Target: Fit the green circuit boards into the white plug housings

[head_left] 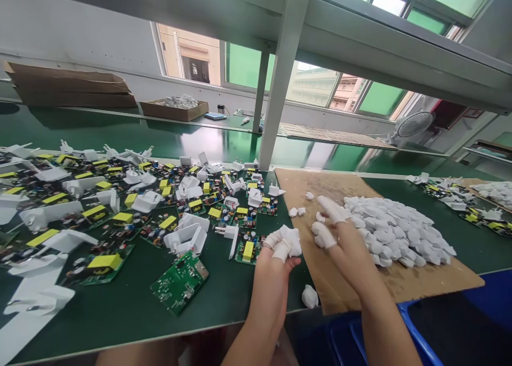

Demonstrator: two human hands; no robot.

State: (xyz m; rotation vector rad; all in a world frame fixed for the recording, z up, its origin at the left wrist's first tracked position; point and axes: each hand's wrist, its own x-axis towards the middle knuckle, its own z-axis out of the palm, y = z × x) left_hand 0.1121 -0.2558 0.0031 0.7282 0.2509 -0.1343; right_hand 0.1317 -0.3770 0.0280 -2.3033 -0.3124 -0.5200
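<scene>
My left hand (276,264) is closed around a small white plastic part (290,239), held just above the green table's front edge. White finger cots cover its fingertips. My right hand (340,238) hovers over the brown cardboard sheet (440,280), its cot-covered fingers stretched toward a heap of white plastic caps (396,230). Nothing is in it. One loose white cap (309,296) lies on the table near the cardboard's front corner. A bare green circuit board (180,282) lies to the left of my left hand.
Many circuit boards with yellow transformers and white plug housings (100,206) cover the table's left half. A white post (280,83) rises behind them. A cardboard box (174,109) and flattened cartons (68,83) sit on the far bench. More parts (468,198) lie at right, a blue crate (420,350) below.
</scene>
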